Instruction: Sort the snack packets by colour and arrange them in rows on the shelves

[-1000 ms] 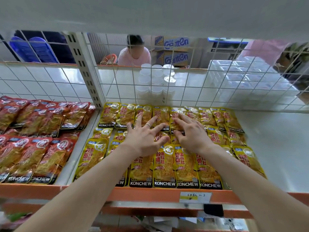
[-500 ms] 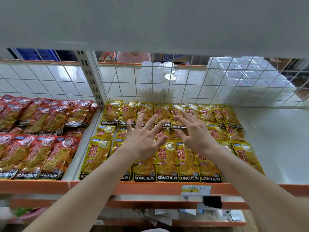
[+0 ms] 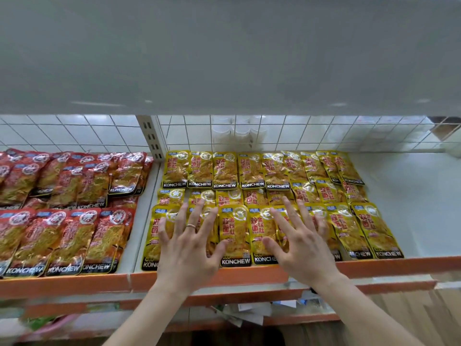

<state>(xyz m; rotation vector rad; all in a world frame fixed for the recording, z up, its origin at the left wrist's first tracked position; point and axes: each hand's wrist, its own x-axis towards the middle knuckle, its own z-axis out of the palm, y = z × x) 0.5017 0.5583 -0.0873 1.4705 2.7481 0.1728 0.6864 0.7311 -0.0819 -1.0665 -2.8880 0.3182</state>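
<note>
"Head view: where are your hands?"

"Your left hand point(image 3: 189, 248) and right hand point(image 3: 301, 248) are side by side over the near row of yellow packets point(image 3: 234, 236). Both are palm down with fingers straight and spread, gripping nothing. A ring point(image 3: 191, 226) sits on a left finger. Whether they press the packets, I cannot tell."

"And the packets?"

"Yellow ones fill three overlapping rows, the far row against the wire grid point(image 3: 299, 131). Red packets point(image 3: 64, 236) lie in rows left of the upright post point(image 3: 149, 136). All are on one shelf point(image 3: 99, 283) with an orange near edge."
</note>
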